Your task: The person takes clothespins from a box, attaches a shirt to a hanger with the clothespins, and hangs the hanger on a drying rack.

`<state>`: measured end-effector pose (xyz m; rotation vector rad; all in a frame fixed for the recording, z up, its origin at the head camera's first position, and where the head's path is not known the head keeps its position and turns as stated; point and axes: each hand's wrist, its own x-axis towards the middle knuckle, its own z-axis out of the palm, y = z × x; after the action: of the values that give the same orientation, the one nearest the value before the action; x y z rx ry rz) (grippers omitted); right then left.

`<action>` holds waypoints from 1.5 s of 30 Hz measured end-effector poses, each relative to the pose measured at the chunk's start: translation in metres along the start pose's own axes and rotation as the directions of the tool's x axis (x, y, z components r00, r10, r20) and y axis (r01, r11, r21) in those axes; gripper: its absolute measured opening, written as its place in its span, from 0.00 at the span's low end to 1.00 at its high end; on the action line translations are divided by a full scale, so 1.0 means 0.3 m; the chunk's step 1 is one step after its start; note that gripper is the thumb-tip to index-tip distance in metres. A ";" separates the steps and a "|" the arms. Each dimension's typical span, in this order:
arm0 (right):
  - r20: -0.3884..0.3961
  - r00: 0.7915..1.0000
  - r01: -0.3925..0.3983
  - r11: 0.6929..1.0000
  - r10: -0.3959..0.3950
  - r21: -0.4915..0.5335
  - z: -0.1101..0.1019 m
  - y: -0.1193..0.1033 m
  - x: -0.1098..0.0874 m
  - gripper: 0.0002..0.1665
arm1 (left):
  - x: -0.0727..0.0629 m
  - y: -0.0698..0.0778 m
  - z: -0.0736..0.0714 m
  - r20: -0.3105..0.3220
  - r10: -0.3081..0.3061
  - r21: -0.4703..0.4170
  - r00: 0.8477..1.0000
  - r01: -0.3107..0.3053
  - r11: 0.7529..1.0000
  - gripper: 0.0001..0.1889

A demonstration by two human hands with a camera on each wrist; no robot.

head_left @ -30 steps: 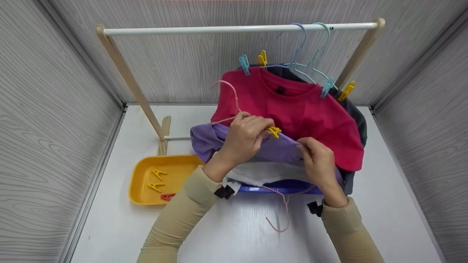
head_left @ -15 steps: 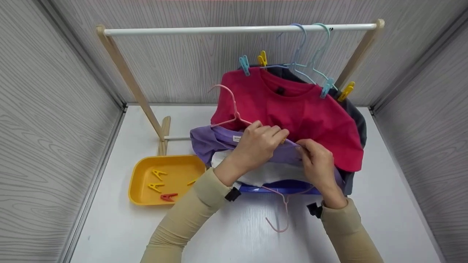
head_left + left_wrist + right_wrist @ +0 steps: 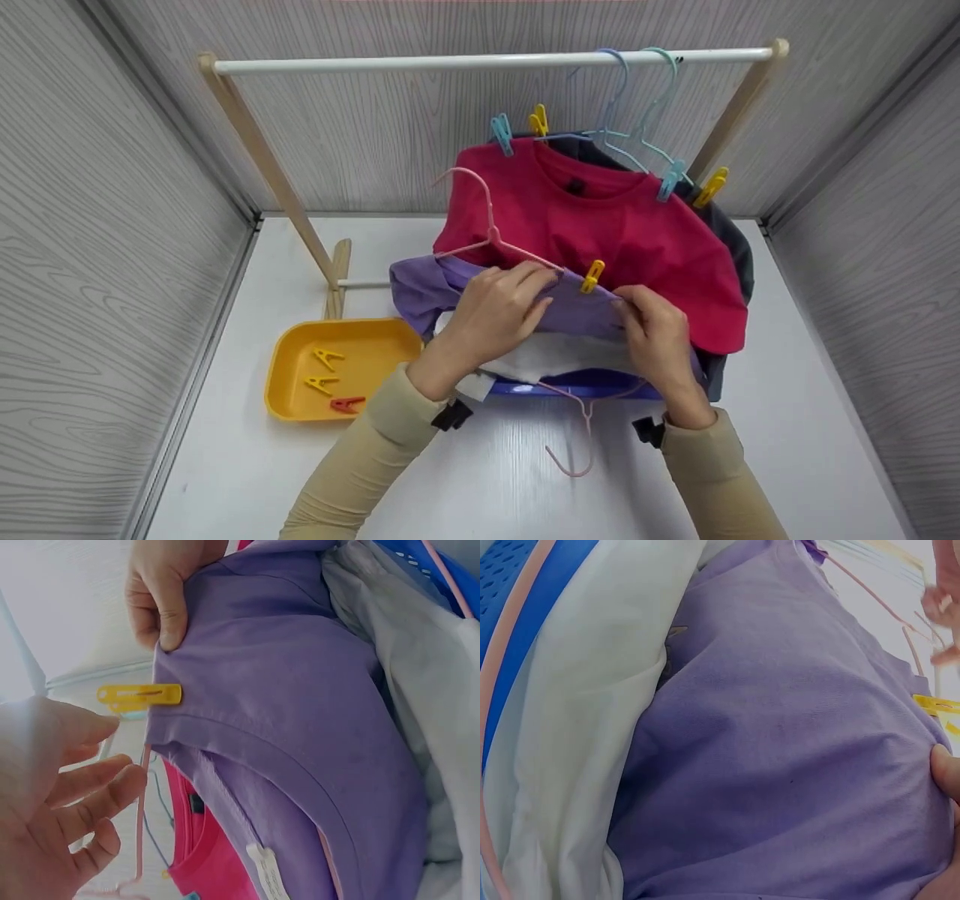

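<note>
A purple shirt (image 3: 577,307) hangs on a pink hanger (image 3: 493,236) in front of a red shirt (image 3: 600,225). On its right shoulder edge sits a yellow clothespin (image 3: 592,277), clipped over the cloth. My right hand (image 3: 658,337) pinches the purple shoulder between thumb and fingers, just right of that clothespin. My left hand (image 3: 499,311) is beside the clothespin, its fingers loosely bent and holding nothing; the left wrist view shows a gap between its fingers (image 3: 90,791) and the cloth. The shirt's white neck label (image 3: 268,870) is visible there.
A yellow tray (image 3: 281,360) holds several loose clothespins, one of them a red clothespin (image 3: 346,405). A white rail (image 3: 420,63) carries other hangers. White cloth (image 3: 551,356) and a second pink hanger (image 3: 587,435) lie on a blue basket (image 3: 517,388).
My left hand has let go of the yellow clothespin, which now stays clipped on the purple shirt, and has drawn back to the left. The right hand keeps its pinch.
</note>
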<state>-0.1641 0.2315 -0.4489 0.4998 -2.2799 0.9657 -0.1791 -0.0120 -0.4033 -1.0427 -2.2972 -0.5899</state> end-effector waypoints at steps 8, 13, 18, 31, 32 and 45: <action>-0.007 1.000 -0.020 0.998 0.020 0.064 -0.014 0.013 -0.005 0.03 | -0.116 -0.058 -0.051 0.117 -0.104 -0.044 0.988 0.109 0.993 0.09; -0.005 1.000 -0.014 0.994 0.015 0.109 -0.026 0.021 -0.008 0.05 | -0.192 -0.108 -0.080 0.193 -0.177 -0.047 0.965 0.189 0.981 0.12; -0.020 1.000 -0.006 0.988 0.009 0.154 -0.045 0.030 -0.009 0.07 | -0.266 -0.159 -0.111 0.261 -0.268 -0.048 0.928 0.289 0.956 0.12; 0.001 0.996 -0.090 0.969 0.092 0.230 -0.111 0.051 -0.022 0.09 | -0.475 -0.342 -0.157 0.436 -0.494 -0.054 0.752 0.570 0.820 0.10; -0.008 0.996 -0.080 0.969 0.084 0.234 -0.117 0.047 -0.020 0.09 | -0.492 -0.356 -0.156 0.444 -0.506 -0.049 0.740 0.584 0.811 0.11; -0.062 0.995 -0.061 0.960 0.081 0.273 -0.162 -0.044 0.003 0.08 | -0.670 -0.481 -0.139 0.561 -0.629 0.101 0.539 0.709 0.698 0.15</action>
<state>-0.1390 0.2586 -0.4148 0.4904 -2.1231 1.3212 -0.1684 -0.2323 -0.5228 -0.3226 -3.2648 -0.8266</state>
